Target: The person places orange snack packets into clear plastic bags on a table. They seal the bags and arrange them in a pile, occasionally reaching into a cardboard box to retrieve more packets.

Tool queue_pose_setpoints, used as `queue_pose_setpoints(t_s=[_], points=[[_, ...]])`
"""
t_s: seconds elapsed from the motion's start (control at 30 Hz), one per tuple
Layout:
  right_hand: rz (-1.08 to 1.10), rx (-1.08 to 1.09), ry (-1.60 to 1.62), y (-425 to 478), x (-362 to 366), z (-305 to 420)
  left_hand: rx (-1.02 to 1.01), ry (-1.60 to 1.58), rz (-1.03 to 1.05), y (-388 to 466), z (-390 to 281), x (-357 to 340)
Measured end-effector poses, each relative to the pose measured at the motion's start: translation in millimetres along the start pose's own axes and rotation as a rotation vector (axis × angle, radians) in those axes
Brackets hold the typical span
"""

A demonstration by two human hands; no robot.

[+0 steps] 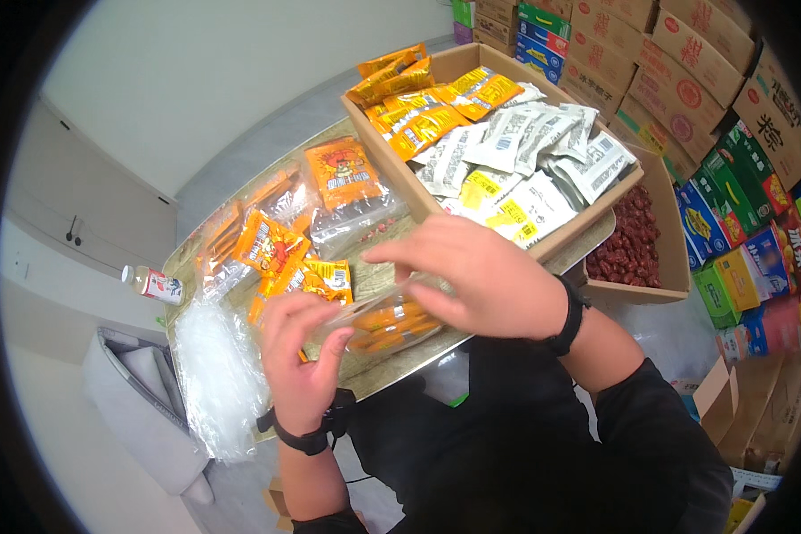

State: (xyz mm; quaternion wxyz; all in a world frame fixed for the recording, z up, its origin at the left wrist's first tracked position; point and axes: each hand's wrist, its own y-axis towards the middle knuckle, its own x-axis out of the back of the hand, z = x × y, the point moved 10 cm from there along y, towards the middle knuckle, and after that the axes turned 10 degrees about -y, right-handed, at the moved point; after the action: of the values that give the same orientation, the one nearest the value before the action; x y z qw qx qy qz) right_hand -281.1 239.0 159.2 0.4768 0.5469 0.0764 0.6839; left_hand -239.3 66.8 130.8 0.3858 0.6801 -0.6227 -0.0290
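A clear plastic bag (395,326) with several orange snack packets inside is between my two hands, over the table's near edge. My right hand (487,277) bends over its upper right side, thumb and lower fingers at the plastic and index finger stretched out to the left. At the bag's left end is my left hand (307,360), its thumb and fingers spread around the edge; whether they pinch the film is unclear. Loose orange packets (272,245) lie just beyond my left hand. Farther off, a filled zip bag (347,183) shows an orange packet on top.
An open cardboard box (574,230) of orange and white packets stands at the table's right. Beyond it, another box (671,267) contains red dates (624,243). Clear plastic bags (217,374) hang over the left edge beside a bottle (153,285). Stacked cartons (681,87) line the right.
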Motion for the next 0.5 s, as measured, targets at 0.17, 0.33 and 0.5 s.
queue_pose_setpoints(t_s=[0.17,0.33,0.5], points=[[0.076,0.129,-0.091,1,-18,23,-0.2,0.079,0.055,4,-31,-6],[0.097,0.174,-0.146,20,-4,34,-0.132,0.037,-0.05,4,-31,7],[0.156,0.055,-0.118,51,44,8,0.013,-0.216,-0.193,-6,-1,34]])
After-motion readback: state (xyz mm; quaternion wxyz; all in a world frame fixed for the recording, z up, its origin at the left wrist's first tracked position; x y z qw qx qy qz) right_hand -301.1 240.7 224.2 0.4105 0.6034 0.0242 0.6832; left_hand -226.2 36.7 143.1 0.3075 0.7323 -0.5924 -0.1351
